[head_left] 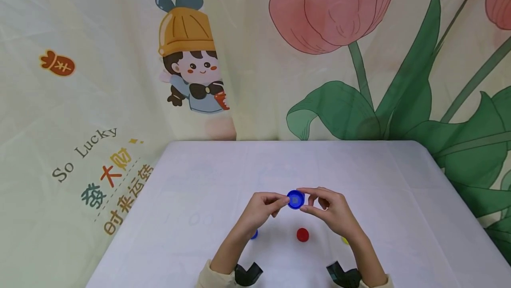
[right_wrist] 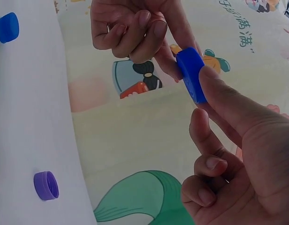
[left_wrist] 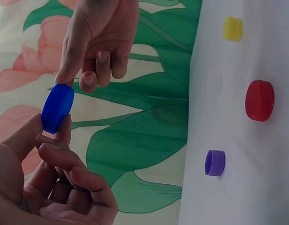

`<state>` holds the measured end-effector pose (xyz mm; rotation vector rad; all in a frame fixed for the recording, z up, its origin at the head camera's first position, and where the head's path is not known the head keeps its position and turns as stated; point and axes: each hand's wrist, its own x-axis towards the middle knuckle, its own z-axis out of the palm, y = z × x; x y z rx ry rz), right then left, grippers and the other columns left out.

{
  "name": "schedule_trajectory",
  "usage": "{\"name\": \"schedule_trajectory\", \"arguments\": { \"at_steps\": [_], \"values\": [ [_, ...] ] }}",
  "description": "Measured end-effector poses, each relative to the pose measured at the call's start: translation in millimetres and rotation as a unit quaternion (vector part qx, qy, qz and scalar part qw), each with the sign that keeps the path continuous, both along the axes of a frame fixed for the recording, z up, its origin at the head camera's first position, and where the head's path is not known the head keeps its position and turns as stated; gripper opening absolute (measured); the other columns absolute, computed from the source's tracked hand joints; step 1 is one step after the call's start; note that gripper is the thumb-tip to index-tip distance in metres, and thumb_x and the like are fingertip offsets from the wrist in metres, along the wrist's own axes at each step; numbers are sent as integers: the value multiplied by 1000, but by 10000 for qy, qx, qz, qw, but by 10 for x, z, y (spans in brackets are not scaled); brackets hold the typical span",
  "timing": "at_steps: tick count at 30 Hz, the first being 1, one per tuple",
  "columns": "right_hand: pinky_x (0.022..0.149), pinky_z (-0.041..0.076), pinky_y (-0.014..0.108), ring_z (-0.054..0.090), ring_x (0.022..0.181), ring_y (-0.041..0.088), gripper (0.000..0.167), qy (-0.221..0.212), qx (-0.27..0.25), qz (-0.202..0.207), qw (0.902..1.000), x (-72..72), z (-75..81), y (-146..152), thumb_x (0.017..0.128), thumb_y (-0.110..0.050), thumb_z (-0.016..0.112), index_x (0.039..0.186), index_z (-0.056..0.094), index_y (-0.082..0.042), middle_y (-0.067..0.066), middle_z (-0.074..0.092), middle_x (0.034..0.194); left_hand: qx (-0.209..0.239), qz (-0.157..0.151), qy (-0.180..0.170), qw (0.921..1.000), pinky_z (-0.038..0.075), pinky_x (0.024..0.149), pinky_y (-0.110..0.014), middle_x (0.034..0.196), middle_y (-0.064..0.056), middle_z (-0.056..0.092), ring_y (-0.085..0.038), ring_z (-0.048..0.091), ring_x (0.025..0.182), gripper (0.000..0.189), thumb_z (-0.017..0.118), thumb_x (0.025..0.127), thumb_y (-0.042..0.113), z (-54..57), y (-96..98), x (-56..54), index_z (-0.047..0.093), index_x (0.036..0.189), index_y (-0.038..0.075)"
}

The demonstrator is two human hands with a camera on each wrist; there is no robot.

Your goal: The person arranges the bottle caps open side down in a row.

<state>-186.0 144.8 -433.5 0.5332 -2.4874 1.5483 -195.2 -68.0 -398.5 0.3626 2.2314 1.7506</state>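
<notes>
A round blue bottle cap [head_left: 296, 199] is held up above the table between both hands, its hollow side facing the head camera. My left hand [head_left: 258, 210] pinches its left edge between thumb and forefinger. On the other edge, my right hand [head_left: 333, 210] grips it with thumb and a fingertip. The left wrist view shows the same blue cap [left_wrist: 58, 108] edge-on, with the other fingers of both hands loosely curled. Below the hands lies a red cap [head_left: 302, 234] on the white table.
A second blue cap [head_left: 254, 234] is partly covered by the left forearm, and a yellow cap [head_left: 345, 240] by the right. A small purple cap [left_wrist: 214, 163] stands on the white tabletop [head_left: 191, 168]. Behind the table hangs a printed cloth [head_left: 255, 57].
</notes>
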Motion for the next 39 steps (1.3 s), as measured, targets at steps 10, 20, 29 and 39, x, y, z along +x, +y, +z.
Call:
{"name": "schedule_trajectory", "arguments": {
  "at_steps": [10,20,29,39],
  "values": [
    [50,34,22,38,57,13,37,-80,40,-50,9999,-15,15,5,76,-33,75,111,66,-27,-8,56,72,108,87,-134,9998,33,60,-28,60,-2,49,-15,45,61,23,63,89,22,-10,9,-18,72,95,2],
    [51,35,22,41,59,14,28,-435,73,-110,9990,-24,-22,21,80,-29,71,105,68,-17,-5,57,75,159,290,682,9971,38,56,-24,65,1,54,-12,46,60,21,67,86,17,-29,23,-3,71,99,1],
    [60,38,25,46,69,18,20,-1116,-214,286,9931,73,212,-35,95,-16,51,84,64,-7,9,59,79,29,187,3094,9507,40,51,-24,62,-5,55,-9,44,58,17,72,78,4,-38,64,54,72,94,0],
    [59,37,24,44,67,16,18,-1199,-258,415,9916,123,292,-42,95,-17,52,87,64,-6,9,58,78,-65,-83,3750,9269,36,45,-23,58,-1,49,-7,42,55,18,73,75,1,-110,58,21,72,93,0]
  ]
}}
